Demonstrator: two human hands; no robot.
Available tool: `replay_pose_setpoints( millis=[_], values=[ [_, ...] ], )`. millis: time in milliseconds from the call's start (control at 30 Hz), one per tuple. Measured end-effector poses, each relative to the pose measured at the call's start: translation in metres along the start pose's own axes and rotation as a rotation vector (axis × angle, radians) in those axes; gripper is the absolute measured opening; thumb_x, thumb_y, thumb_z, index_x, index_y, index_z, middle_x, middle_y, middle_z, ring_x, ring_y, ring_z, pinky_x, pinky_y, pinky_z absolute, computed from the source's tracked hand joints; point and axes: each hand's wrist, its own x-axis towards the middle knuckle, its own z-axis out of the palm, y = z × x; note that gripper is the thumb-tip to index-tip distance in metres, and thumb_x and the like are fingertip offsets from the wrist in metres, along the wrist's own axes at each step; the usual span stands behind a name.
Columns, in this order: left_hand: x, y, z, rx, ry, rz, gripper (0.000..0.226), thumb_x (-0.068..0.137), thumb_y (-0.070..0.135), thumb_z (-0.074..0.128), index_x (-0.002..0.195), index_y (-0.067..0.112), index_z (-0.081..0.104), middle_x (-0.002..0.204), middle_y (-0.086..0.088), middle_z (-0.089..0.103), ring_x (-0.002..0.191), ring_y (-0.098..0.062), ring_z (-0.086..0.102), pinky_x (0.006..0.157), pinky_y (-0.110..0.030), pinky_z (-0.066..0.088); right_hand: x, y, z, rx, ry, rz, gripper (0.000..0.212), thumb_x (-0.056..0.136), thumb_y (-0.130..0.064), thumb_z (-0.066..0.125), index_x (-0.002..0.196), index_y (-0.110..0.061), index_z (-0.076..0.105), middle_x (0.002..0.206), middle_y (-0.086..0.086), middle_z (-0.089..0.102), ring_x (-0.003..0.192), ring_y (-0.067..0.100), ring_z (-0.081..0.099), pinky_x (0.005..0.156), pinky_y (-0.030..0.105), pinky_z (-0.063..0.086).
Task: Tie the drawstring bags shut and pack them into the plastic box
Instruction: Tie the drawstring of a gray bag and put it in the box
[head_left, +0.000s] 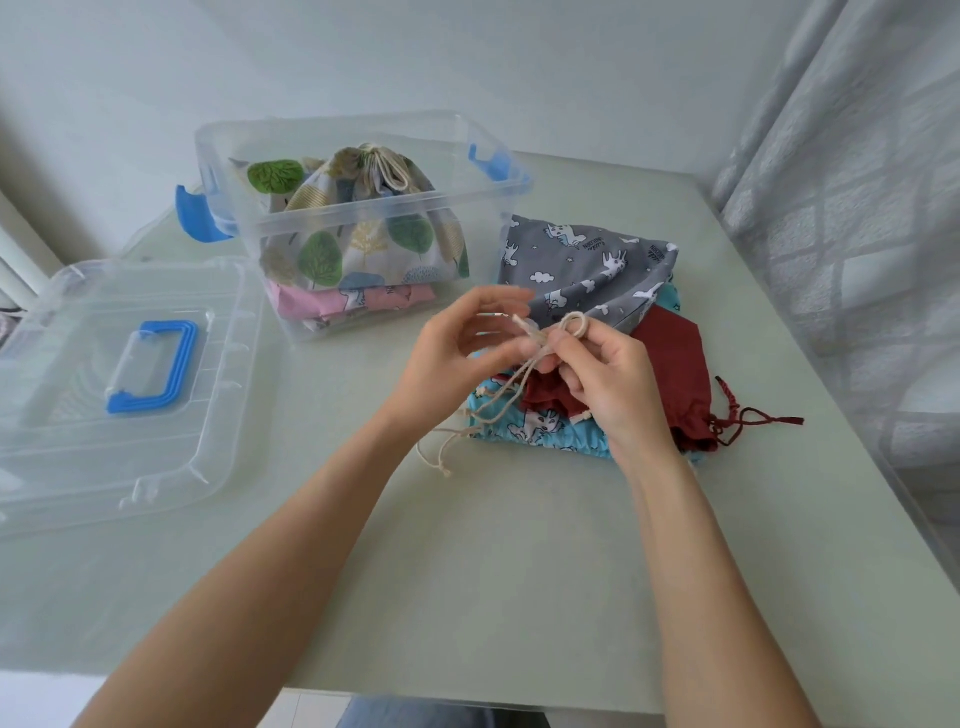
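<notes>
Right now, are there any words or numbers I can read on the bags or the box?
Grey unicorn bag: small dark print in two spots near its top edge, too small and blurred to read.
Pink bag in the plastic box: a dark mark that may be lettering, unreadable.
Lid, tree-print bag, blue bag, red bag: no words or numbers visible.

The grey bag (587, 270), right of centre in the frame, carries small dark printed words beside its white unicorn figures: one near its upper middle, another at its upper right edge. Both sit turned sideways and are too small to read for certain. Nothing else in the frame shows any legible text, label or number.
</notes>
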Motion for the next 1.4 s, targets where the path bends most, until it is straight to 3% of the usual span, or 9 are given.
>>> replay_pose_setpoints(
  millis=[100,267,567,700,833,967,1167,1267,1400],
  values=[
    [0.001,-0.005,-0.002,0.195,-0.093,0.041,0.054,0.07,0.017,0.079,0.118,0.024,0.054,0.109,-0.001,0.062,0.096,-0.015,0.062,0.091,-0.025,0.05,-0.001,-0.003,-0.002,0.059,-0.043,0.01,0.019,0.094,-0.007,0.052,0.076,-0.008,0.058,0.056,-0.006,0.058,0.048,0.004,0.034,0.044,0.011,0.028],
    [0.002,-0.006,-0.002,0.297,-0.068,0.166,0.018,0.076,0.016,0.075,0.094,0.015,0.07,0.095,0.005,0.065,0.081,-0.014,0.064,0.074,-0.021,0.051,-0.002,-0.007,-0.009,-0.01,-0.157,-0.008,0.021,0.092,-0.001,0.05,0.083,-0.008,0.068,0.06,0.002,0.053,0.049,0.004,0.033,0.043,0.011,0.025],
    [0.003,-0.002,0.004,0.261,-0.014,0.219,0.012,0.077,0.015,0.072,0.089,0.017,0.073,0.09,0.015,0.065,0.073,-0.016,0.063,0.064,-0.014,0.044,-0.004,-0.011,-0.027,0.039,-0.311,-0.021,0.012,0.081,-0.02,0.066,0.081,-0.008,0.07,0.06,0.001,0.053,0.049,0.01,0.03,0.044,0.02,0.023],
    [0.006,0.0,0.008,0.366,-0.034,0.238,0.01,0.079,0.016,0.071,0.087,0.015,0.074,0.092,0.006,0.067,0.075,-0.014,0.063,0.066,-0.015,0.044,-0.004,-0.012,-0.031,-0.039,-0.259,-0.06,0.005,0.076,-0.012,0.073,0.08,-0.011,0.07,0.064,0.0,0.06,0.058,0.006,0.053,0.056,0.014,0.043],
    [0.006,0.002,0.005,0.455,-0.059,0.226,0.006,0.083,0.02,0.068,0.086,0.017,0.071,0.094,0.011,0.068,0.084,-0.005,0.064,0.075,-0.024,0.05,-0.003,-0.01,-0.03,-0.277,-0.138,-0.249,0.017,0.079,-0.005,0.072,0.083,-0.021,0.069,0.082,-0.004,0.071,0.078,0.013,0.067,0.073,0.026,0.053],
    [0.002,0.005,0.008,0.409,-0.063,0.109,0.009,0.086,0.024,0.065,0.089,0.016,0.069,0.082,0.005,0.073,0.076,-0.004,0.069,0.073,-0.029,0.055,-0.004,-0.011,-0.031,-0.467,0.037,-0.431,0.015,0.078,-0.008,0.073,0.086,-0.02,0.07,0.079,-0.012,0.07,0.073,0.004,0.066,0.065,0.019,0.05],
    [0.003,0.005,0.008,0.376,-0.045,0.012,0.014,0.087,0.025,0.064,0.084,0.011,0.067,0.074,0.0,0.072,0.069,-0.008,0.069,0.071,-0.035,0.056,-0.001,0.001,-0.014,-0.928,0.241,-0.802,0.004,0.081,-0.005,0.066,0.082,-0.009,0.068,0.079,0.0,0.067,0.074,0.02,0.06,0.066,0.027,0.047],
    [0.001,0.008,0.008,0.329,-0.065,0.015,0.008,0.086,0.021,0.066,0.084,0.013,0.066,0.076,0.0,0.071,0.07,-0.01,0.069,0.071,-0.029,0.056,-0.002,0.002,-0.006,-0.967,0.322,-0.894,0.011,0.084,0.001,0.06,0.077,-0.006,0.064,0.076,0.001,0.065,0.073,0.02,0.054,0.068,0.026,0.045],
    [0.0,0.015,0.0,-0.064,-0.135,-0.122,0.021,0.086,0.027,0.064,0.103,0.016,0.062,0.087,-0.005,0.069,0.075,-0.014,0.066,0.072,-0.024,0.052,-0.004,-0.001,-0.003,-0.818,0.352,-0.943,0.013,0.087,0.002,0.061,0.075,-0.001,0.065,0.077,0.004,0.067,0.075,0.019,0.053,0.074,0.023,0.044]
  ],
)
